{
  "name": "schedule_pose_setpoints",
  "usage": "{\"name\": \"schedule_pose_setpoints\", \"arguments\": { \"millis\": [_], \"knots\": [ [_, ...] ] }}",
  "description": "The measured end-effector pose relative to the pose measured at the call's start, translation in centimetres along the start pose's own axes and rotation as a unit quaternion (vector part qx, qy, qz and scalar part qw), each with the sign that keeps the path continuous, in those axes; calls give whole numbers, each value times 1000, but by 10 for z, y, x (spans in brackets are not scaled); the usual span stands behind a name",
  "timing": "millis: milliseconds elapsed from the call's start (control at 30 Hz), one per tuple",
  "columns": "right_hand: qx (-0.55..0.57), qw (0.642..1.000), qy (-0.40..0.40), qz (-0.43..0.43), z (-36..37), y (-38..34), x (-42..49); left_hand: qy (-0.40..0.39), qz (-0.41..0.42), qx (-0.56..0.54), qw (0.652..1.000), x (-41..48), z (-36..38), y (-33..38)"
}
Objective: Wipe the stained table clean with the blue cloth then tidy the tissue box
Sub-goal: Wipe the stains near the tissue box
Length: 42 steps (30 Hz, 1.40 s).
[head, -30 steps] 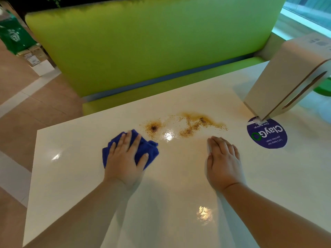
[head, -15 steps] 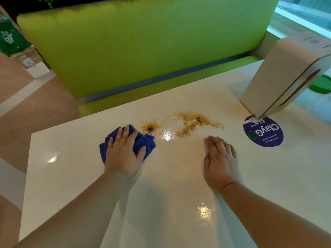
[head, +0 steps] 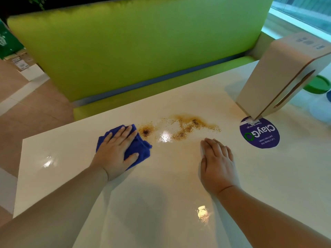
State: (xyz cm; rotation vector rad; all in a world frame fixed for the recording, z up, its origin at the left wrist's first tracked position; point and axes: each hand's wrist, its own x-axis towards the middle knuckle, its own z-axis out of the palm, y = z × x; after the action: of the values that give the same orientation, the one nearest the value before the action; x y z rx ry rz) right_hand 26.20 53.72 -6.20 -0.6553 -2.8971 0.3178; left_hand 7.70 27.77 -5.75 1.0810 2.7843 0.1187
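White table bears a stain; at its 9 o'clock, flat left hand presses blue cloth; right hand rests flat.

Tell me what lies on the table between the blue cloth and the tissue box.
In the head view, a brown speckled stain stretches from beside the blue cloth towards the tissue box; a round purple sticker lies at the box's foot.

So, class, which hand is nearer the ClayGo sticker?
Right. The right hand lies flat near the ClayGo sticker; the left hand presses the blue cloth beyond the stain.
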Motion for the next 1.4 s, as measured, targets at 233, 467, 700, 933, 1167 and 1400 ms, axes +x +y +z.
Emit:
{"name": "schedule_pose_setpoints", "arguments": {
  "millis": [233,467,700,933,1167,1400],
  "knots": [
    [2,1000,-1,1,-1,-1,0,46,-172,-117,977,30,-7,17],
    [7,1000,-1,1,0,0,-1,43,-139,-17,989,21,10,40],
    [8,1000,-6,2,-1,0,0,5,-142,3,990,22,3,6],
    [6,1000,-5,5,-1,0,-1,-1,-26,1,1000,13,8,31],
    [11,1000,-3,6,-1,0,-1,24,-132,-23,991,34,6,40],
    [8,1000,-8,5,-2,0,0,14,-110,-22,994,36,4,20]
  ]
}}
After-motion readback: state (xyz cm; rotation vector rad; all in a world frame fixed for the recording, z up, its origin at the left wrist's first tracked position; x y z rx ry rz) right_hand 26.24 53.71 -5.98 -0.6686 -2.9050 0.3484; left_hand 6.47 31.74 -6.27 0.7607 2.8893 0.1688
